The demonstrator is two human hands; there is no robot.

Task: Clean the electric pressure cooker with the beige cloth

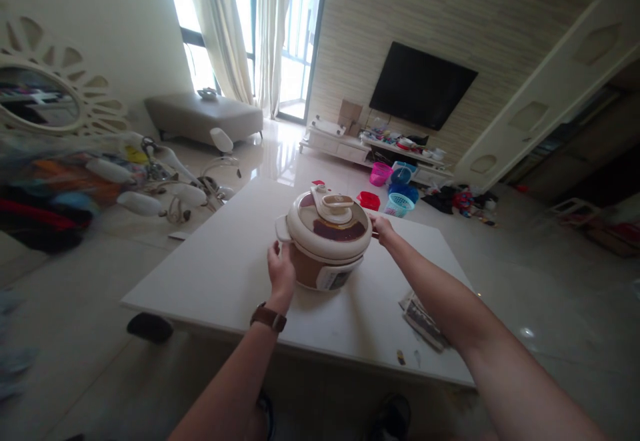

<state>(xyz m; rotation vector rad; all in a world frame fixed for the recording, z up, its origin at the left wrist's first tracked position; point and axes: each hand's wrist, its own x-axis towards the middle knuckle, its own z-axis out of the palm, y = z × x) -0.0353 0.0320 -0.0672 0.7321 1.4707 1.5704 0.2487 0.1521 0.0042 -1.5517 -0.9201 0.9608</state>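
A round electric cooking pot (305, 269) with a brown body, cream rim and glass lid (345, 229) is on the white table (210, 254). A label or control panel (333, 278) shows low on its front. My left hand (281, 271), below a brown wristwatch, is at the pot's left side, fingers curled up under the cream side handle (283, 229). On the far right side, my right hand (382, 229) is closed round the other handle, which is mostly hidden. A folded cloth or paper bundle (424, 321) lies under my right forearm.
Small bits (401, 357) lie near the table's front edge. Beyond the table are a red basket (369, 201), a pink basket (381, 174) and a light-blue basket (400, 205). A white-armed lamp (175, 167) stands left; a low TV cabinet (345, 149) runs along the back wall.
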